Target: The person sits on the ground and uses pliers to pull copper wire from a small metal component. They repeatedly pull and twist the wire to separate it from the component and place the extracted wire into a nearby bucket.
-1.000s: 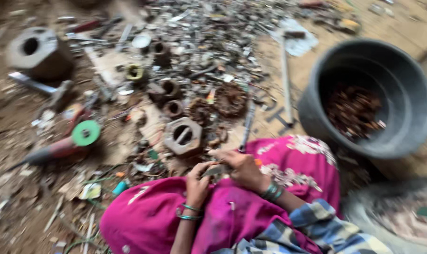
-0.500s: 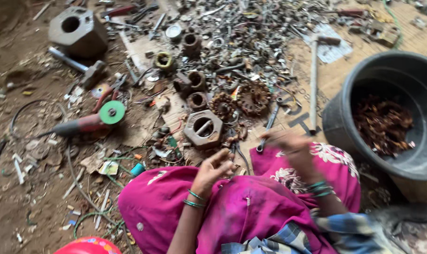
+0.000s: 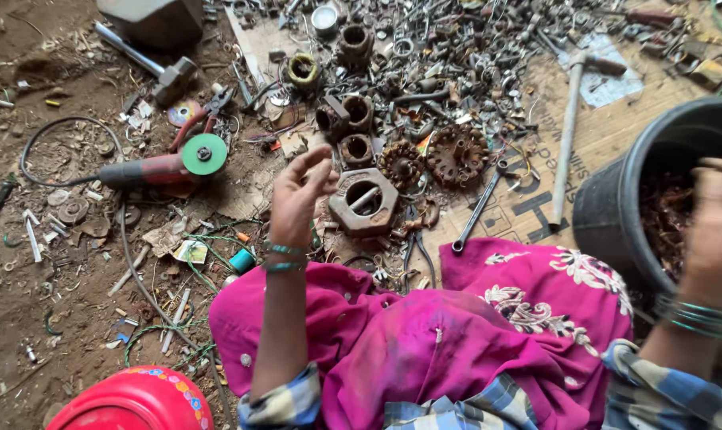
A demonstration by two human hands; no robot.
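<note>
1. We see a large rusty hexagonal metal nut [image 3: 363,202] lying flat on the cardboard-covered ground, just in front of the pink cloth [image 3: 425,334] over the knees and just right of the raised left hand.
2. Our left hand [image 3: 297,195] is lifted above the ground, fingers loosely curled and partly spread, thumb and fingertips near each other; we cannot tell whether anything small sits between them.
3. Our right hand [image 3: 715,227] rests at the rim of the dark round plastic bucket [image 3: 608,211], fingers bent over the edge above the rusty scrap inside; whether it holds any piece is hidden.
4. Just beyond the nut lie two rusty toothed gear discs [image 3: 433,158] and several short rusty metal sleeves [image 3: 353,119].
5. A grey open-ended spanner [image 3: 479,209] lies slanted between the nut and the bucket, with a long-handled hammer [image 3: 572,135] beyond it.
6. To the left, well apart from the nut, a red angle grinder with a green disc [image 3: 174,163] lies on bare earth.
7. A red plastic bowl rim [image 3: 134,398] shows at the lower left edge.
</note>
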